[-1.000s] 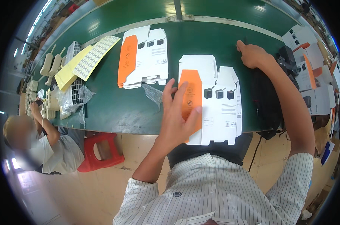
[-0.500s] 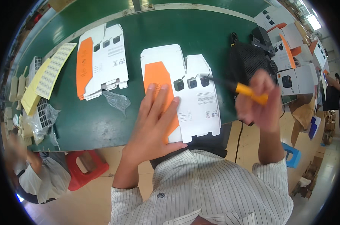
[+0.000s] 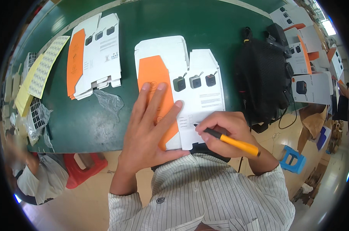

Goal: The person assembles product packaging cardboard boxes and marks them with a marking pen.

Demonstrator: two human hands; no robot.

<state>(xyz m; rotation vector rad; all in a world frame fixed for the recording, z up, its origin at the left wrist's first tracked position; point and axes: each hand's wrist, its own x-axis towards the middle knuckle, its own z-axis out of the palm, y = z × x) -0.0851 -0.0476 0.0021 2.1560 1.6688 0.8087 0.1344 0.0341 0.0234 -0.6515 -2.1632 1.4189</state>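
Observation:
A stack of flat, unfolded white and orange cartons [image 3: 203, 94] lies at the table's front edge, printed with three small speakers. My left hand [image 3: 147, 127] rests flat on its orange panel with the fingers spread. In my right hand [image 3: 228, 131] is a yellow marker pen [image 3: 239, 145] with a black front end. Its tip touches or nearly touches the white panel beside a column of small printed boxes. My right fingers are closed round the pen's black part.
Another stack of flat cartons [image 3: 93, 57] lies at left, near a crumpled plastic bag [image 3: 109, 102]. Sticker sheets [image 3: 47, 69] are farther left. A black mesh bag [image 3: 261, 81] and several made-up boxes [image 3: 313, 88] stand at right. A co-worker's arm [image 3: 32, 163] shows at lower left.
My right hand has come down and left from above the table's right side, bringing the marker pen to the carton. My left hand still presses on the orange panel. The view has shifted slightly.

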